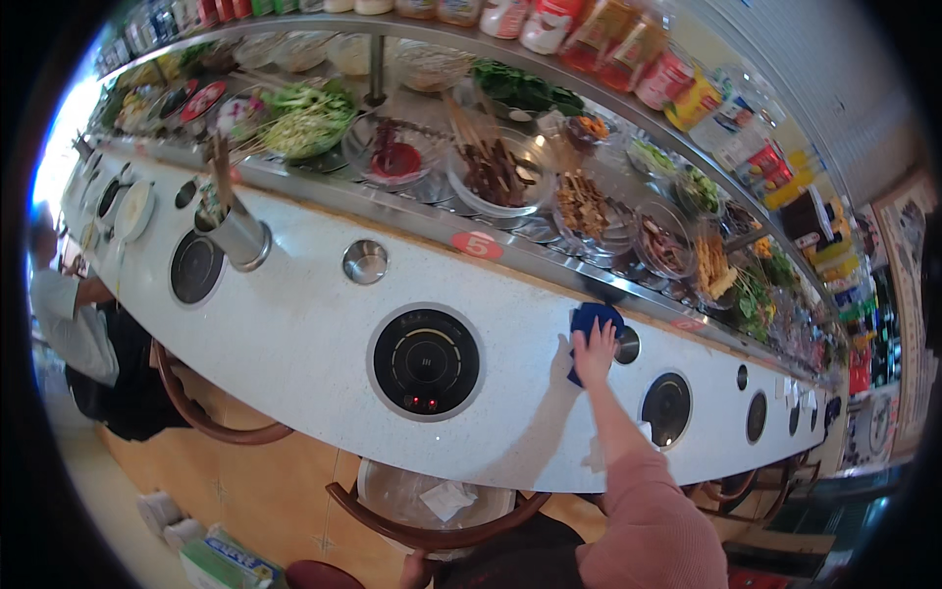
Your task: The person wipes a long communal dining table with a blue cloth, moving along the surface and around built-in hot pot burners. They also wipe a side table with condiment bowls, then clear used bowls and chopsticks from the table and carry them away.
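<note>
My right hand (595, 353) presses a dark blue cloth (589, 315) onto the white counter (309, 331), close to its back ledge. Just right of the cloth is a round steel cup recess (628, 344), partly covered by my hand. A black induction cooktop (427, 361) with red lights is set into the counter to the left. Only part of my left hand (416, 568) shows at the bottom edge, below the curved wooden chair back (441, 537); its grip is hidden. A pale plastic basin (372, 486) containing a white tissue (447, 501) stands by that chair.
Skewers (500, 173) and leafy vegetables (305, 121) fill bowls on the glass-and-metal display shelf. A steel holder with sticks (239, 235) stands on the counter. Another induction cooktop (667, 408) lies beyond my forearm. A person (73, 316) sits at far left.
</note>
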### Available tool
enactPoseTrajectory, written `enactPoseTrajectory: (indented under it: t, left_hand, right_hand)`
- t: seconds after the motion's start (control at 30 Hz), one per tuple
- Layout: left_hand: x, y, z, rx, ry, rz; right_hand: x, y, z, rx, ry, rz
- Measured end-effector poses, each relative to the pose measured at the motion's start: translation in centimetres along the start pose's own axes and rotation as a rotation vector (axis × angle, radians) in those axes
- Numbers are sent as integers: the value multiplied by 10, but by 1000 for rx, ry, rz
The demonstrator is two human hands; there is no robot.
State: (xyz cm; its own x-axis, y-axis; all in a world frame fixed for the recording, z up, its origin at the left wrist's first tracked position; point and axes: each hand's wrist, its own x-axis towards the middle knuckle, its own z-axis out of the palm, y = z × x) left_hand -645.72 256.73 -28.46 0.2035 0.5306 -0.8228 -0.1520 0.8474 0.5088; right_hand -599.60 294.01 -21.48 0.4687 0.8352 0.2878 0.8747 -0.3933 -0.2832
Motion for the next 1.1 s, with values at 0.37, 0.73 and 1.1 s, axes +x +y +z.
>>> enactPoseTrajectory:
  t: [0.37,0.73,1.1]
  left_hand:
    - [17,-36,3,-25,84,163]
    - [-19,38,14,-405,-100,-480]
    - [10,59,26,-175,-45,-357]
  right_hand:
    - [-56,-317,56,259,-317,-977]
    - [-83,-221,-7,781,-375,-920]
    - [121,-177,1,134,63,-1078]
